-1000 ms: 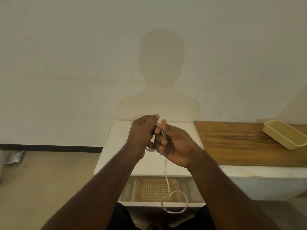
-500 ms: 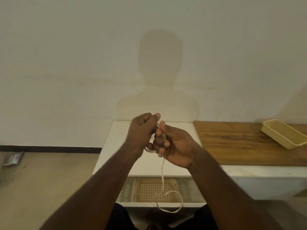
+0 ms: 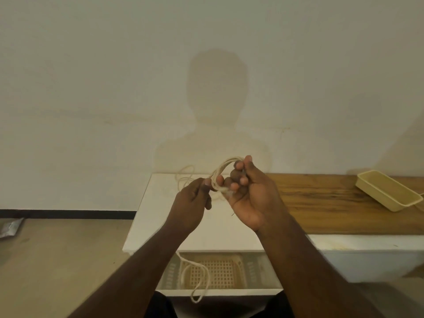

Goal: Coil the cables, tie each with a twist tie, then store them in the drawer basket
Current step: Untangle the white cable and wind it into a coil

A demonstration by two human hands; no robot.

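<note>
Above the white surface (image 3: 160, 226), a cream cable (image 3: 221, 173) is held between two hands. Several loops of it are gathered in the right hand (image 3: 246, 198), whose palm is turned toward the camera and whose fingers are curled round the bundle; the loops rise in an arc above the fingertips. A strand of the same cable is pinched by the left hand (image 3: 191, 203) between thumb and forefinger, just beside the right hand's fingers. Looser turns of the cable are seen standing out behind the left hand, against the wall (image 3: 91, 88). The free end is left hanging below the forearms, where it is seen looping in front of the drawer basket (image 3: 241, 269), a pale lattice-bottomed basket set in the open drawer (image 3: 220, 292) under the white surface. Whether the hanging end touches the basket cannot be told. A thin dark sliver is visible at the heel of the right hand; what it is cannot be made out. To the right, a wooden surface (image 3: 332, 210) is joined to the white one, and a shallow cream tray (image 3: 387, 192) is set on it near the wall. On the floor (image 3: 57, 260) at far left, a crumpled silvery packet (image 3: 10, 227) is seen. A shadow of a head and shoulders is cast on the wall.
</note>
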